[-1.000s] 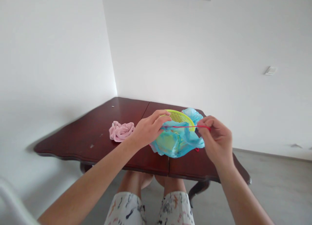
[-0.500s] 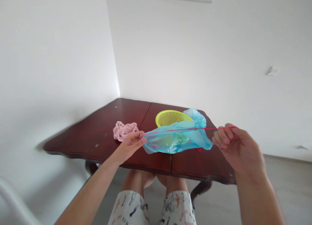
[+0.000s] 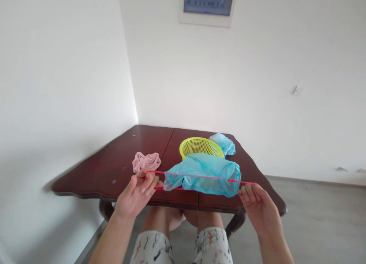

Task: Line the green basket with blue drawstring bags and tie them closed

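Blue bag [image 3: 206, 176] at table edge [image 3: 197, 203]

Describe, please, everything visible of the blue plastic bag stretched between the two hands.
The blue plastic bag is thin, translucent and crinkled, gathered along a red drawstring that runs in a loop through its mouth. The left hand and right hand pull the string taut sideways, holding the bag just above the table's near edge, in front of the yellow basket.
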The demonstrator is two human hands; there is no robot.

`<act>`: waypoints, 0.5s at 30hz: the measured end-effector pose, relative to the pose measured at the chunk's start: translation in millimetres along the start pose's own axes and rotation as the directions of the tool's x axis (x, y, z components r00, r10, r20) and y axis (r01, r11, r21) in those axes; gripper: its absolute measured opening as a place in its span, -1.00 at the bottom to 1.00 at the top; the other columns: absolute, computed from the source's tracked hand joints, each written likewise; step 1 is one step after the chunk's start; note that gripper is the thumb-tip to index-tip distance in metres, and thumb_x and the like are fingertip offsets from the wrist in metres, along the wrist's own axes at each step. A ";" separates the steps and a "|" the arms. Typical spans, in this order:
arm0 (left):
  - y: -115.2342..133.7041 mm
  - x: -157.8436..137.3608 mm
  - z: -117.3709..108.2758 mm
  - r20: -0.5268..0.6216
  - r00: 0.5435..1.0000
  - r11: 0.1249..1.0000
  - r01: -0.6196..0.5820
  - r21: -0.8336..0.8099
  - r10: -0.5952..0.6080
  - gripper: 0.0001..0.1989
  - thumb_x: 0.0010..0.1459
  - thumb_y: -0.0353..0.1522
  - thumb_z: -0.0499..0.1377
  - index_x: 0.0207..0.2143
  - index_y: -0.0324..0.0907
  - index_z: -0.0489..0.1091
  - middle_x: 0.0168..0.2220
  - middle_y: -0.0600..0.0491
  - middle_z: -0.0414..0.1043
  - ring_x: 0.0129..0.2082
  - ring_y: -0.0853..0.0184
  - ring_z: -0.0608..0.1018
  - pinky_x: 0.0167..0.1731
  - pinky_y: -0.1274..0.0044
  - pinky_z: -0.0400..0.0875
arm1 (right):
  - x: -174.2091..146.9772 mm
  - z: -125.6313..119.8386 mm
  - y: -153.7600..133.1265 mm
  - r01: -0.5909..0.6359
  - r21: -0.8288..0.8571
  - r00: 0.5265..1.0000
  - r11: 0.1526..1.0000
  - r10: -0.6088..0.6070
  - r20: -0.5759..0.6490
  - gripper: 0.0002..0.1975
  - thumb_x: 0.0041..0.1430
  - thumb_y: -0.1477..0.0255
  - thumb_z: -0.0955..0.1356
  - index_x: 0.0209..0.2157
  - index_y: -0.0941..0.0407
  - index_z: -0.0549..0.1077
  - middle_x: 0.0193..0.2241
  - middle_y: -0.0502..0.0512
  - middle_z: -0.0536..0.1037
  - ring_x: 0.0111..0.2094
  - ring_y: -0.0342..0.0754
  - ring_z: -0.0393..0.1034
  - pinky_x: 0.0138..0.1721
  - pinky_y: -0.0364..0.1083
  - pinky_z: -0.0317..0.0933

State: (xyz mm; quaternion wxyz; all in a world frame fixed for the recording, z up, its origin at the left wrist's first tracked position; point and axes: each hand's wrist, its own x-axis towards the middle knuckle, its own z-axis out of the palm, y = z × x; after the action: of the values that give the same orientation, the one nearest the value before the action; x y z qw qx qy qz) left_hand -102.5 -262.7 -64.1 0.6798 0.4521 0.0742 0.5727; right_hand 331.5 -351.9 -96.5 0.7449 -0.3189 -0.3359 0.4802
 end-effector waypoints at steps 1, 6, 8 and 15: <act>-2.6 0.4 0.0 -0.011 1.000 0.999 0.008 -0.045 -0.008 -0.63 0.43 0.03 0.49 -0.09 -0.08 0.75 -0.46 0.19 0.19 -0.48 0.44 0.36 0.00 0.40 0.79 | 1.9 0.1 -0.6 -0.011 0.024 1.000 1.000 0.011 -0.005 -0.45 0.40 0.17 0.59 -0.51 0.02 0.29 -0.49 -0.05 0.15 -0.42 -0.03 0.18 -0.21 0.05 0.56; -17.0 22.6 4.9 -0.088 0.995 0.991 0.023 -0.130 -0.035 -0.57 0.46 -0.26 0.47 0.31 0.27 0.66 -0.26 0.20 0.49 -0.51 0.53 0.43 -0.12 0.42 0.87 | 19.4 19.9 -13.2 -0.033 0.085 0.999 0.996 0.035 -0.018 -0.40 0.42 0.17 0.57 -0.50 0.00 0.18 -0.46 -0.10 0.00 -0.47 -0.06 -0.01 -0.35 0.02 0.54; -18.6 43.0 9.8 -0.103 0.995 0.994 -0.011 -0.109 0.000 -0.31 0.41 -0.35 0.51 0.47 0.40 0.52 -0.19 0.23 0.60 -0.51 0.58 0.47 -0.20 0.52 0.86 | 31.5 32.5 -22.2 -0.034 0.078 0.999 0.996 0.033 0.020 -0.39 0.46 0.16 0.54 -0.49 -0.01 0.14 -0.46 -0.12 -0.03 -0.48 -0.06 -0.07 -0.39 0.01 0.53; -10.0 147.8 42.9 -0.002 0.982 0.978 -0.190 0.083 0.190 0.04 0.31 -0.28 0.66 0.62 0.55 0.26 0.40 0.11 0.67 -0.40 0.59 0.70 -0.26 0.67 0.78 | 93.1 73.2 -49.4 0.159 0.124 0.987 0.979 -0.163 0.018 -0.64 0.38 0.33 0.56 0.16 -0.24 0.72 0.11 0.02 0.73 -0.53 -0.17 -0.32 -0.67 -0.18 0.24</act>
State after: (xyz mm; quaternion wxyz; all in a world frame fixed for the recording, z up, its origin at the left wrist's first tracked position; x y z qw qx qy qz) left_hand -19.7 -159.8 15.4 0.6024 0.4818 0.0577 0.6338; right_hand 326.4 -270.8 2.7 0.7947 -0.2376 -0.3409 0.4425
